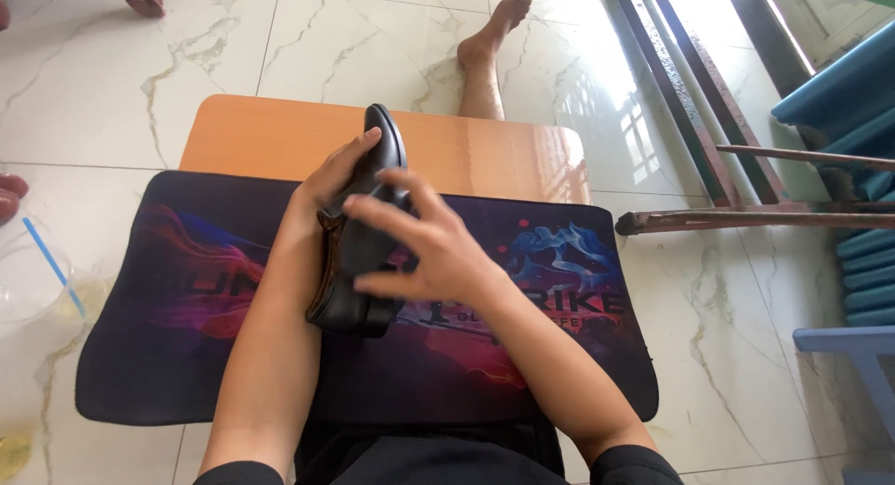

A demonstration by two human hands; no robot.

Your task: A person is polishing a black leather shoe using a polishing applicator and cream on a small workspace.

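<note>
The person sits on the floor with a black leather shoe [359, 247] held up between both hands, over a dark printed mat [168, 354] that covers most of a low orange table [270, 135]. The left hand [326, 182] comes in from the shoe's left side; its fingers [359, 149] curl around the toe end and grip it, with the fingertips pressed against the upper near the top of the shoe. The right hand [433, 252] lies against the shoe's right side with its fingers [373, 210] spread fairly wide, the upper ones laid across the black upper and the lowest one [378, 284] reaching toward the heel. The shoe stands tilted, toe pointing away from the person and up, heel down just below the right fingertips, close to the mat. Its brown lining shows at the opening, just left of the right hand's fingers.

Beyond the fingers of the left hand, past the far edge of the table, the person's bare foot [489, 33] stretches over the marble floor [112, 84]. Well off to the left of both hands stands a clear plastic cup [28, 280] with a blue straw [51, 266]. To the right, well apart, lies a dark wooden bar [746, 219].
</note>
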